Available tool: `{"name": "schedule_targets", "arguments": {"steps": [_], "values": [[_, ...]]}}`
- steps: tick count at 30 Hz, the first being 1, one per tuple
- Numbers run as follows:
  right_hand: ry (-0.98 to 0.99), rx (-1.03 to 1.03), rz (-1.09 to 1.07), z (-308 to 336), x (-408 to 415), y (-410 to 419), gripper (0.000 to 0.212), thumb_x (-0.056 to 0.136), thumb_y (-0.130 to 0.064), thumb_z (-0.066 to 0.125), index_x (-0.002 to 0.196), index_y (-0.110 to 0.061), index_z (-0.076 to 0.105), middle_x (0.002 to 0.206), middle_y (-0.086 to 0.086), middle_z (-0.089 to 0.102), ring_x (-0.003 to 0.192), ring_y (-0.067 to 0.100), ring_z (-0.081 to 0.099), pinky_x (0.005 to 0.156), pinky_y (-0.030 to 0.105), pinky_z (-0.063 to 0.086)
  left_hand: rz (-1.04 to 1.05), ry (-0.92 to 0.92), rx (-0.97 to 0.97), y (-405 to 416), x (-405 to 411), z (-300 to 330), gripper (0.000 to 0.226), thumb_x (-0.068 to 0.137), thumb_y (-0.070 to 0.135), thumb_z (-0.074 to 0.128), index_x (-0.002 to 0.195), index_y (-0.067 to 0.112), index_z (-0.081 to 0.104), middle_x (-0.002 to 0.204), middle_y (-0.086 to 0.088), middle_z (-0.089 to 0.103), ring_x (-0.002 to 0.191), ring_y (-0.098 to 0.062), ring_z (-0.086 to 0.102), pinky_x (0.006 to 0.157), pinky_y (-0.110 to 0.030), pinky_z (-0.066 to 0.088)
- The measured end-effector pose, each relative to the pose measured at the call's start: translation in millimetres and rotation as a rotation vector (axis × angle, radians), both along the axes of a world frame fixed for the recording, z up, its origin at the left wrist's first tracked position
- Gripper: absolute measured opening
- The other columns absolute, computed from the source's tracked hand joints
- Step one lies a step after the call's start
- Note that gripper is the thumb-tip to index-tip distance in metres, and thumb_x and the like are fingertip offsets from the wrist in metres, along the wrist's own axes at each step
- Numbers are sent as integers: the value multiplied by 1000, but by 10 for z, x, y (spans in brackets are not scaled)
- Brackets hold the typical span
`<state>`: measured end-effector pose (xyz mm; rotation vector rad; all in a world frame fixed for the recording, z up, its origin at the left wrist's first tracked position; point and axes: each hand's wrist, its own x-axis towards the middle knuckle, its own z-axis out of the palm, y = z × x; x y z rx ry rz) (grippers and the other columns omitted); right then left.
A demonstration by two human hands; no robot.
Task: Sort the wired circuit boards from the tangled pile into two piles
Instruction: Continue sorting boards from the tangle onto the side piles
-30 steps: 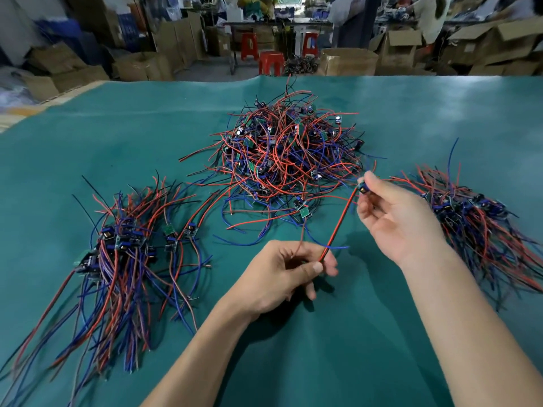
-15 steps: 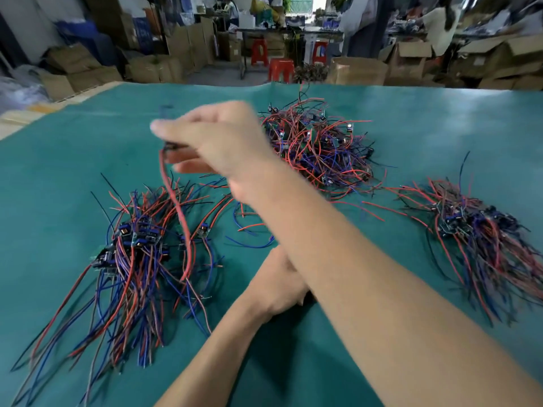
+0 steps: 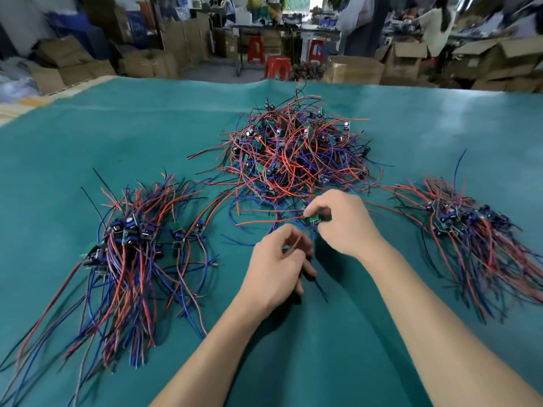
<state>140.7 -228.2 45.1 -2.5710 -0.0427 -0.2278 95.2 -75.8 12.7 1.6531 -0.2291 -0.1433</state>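
right hand, back from the left pile, pinches a board; left hand grips its wires.

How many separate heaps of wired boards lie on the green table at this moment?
3: the tangled pile at the far centre, a sorted pile on the left, and another sorted pile on the right. One more board is in the right hand.
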Motion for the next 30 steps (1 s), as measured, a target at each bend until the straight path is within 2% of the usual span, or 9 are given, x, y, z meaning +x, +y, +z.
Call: {"name": "schedule_targets", "arguments": {"steps": [3, 8, 10, 14, 17, 20, 24, 28, 30], "values": [[-103, 85, -20, -170, -44, -92, 36, 75, 4, 67, 98, -21, 80, 102, -1, 72, 85, 17, 62, 86, 29, 50, 20, -7, -4, 2, 13, -34, 33, 79, -13, 36, 91, 9, 58, 79, -5, 68, 62, -51, 60, 44, -44, 48], [-151, 227, -20, -248, -7, -125, 18, 78, -11, 83, 90, -24, 79, 78, -9, 70, 61, -1, 57, 71, 16, 47, 134, -19, -15, 19, 51, -80, 34, 88, -9, 40, 89, 18, 61, 75, -5, 69, 42, -25, 54, 42, -30, 46], [-159, 421, -48, -210, -2, -176, 20, 80, -6, 80, 86, -25, 78, 77, -11, 73, 65, -3, 63, 74, 16, 50, 188, -20, -39, 24, 74, -78, 30, 90, -8, 44, 92, 16, 61, 81, -5, 69, 44, -23, 59, 45, -33, 50], [-201, 911, -104, -14, -54, -315, 25, 87, 4, 72, 83, -20, 73, 87, -10, 73, 80, 8, 64, 74, 33, 56, 241, -13, -105, 42, 90, -64, 23, 91, -8, 51, 95, 12, 61, 93, 2, 65, 56, -21, 65, 56, -41, 56], [-229, 1138, -113, 246, -168, -416, 18, 91, -1, 68, 85, -18, 71, 89, -2, 72, 85, 14, 63, 70, 27, 50, 239, 11, -122, 56, 92, -55, 21, 90, -7, 53, 95, 11, 62, 98, -7, 64, 57, -22, 65, 57, -37, 56], [-250, 1387, -59, 587, -344, -548, 15, 91, -7, 66, 81, -17, 71, 80, 1, 73, 72, 13, 66, 62, 21, 49, 214, 18, -150, 48, 86, -56, 20, 90, -8, 53, 95, 8, 63, 93, -11, 66, 64, -21, 66, 58, -34, 55], [-70, 1648, 128, 809, -554, -581, 9, 75, -17, 68, 80, -14, 76, 73, 2, 68, 61, 14, 63, 53, 21, 47, 158, 23, -193, 42, 62, -26, 18, 91, -11, 51, 97, 3, 61, 89, -17, 67, 73, -20, 66, 58, -30, 54], [248, 1625, 76, 529, -553, -327, 12, 74, -17, 67, 71, -13, 77, 68, 5, 67, 51, 10, 59, 43, 18, 43, -15, 58, -207, 64, 2, 37, 14, 91, 12, 56, 102, 9, 65, 82, -13, 73, 70, -23, 67, 57, -26, 53], [374, 1479, -10, 333, -533, -164, 8, 71, -19, 70, 70, -13, 75, 68, 7, 66, 46, 10, 58, 39, 17, 41, -150, 97, -223, 65, -22, 78, 21, 91, 28, 54, 103, 18, 68, 84, -12, 74, 72, -22, 70, 56, -24, 52]]}}
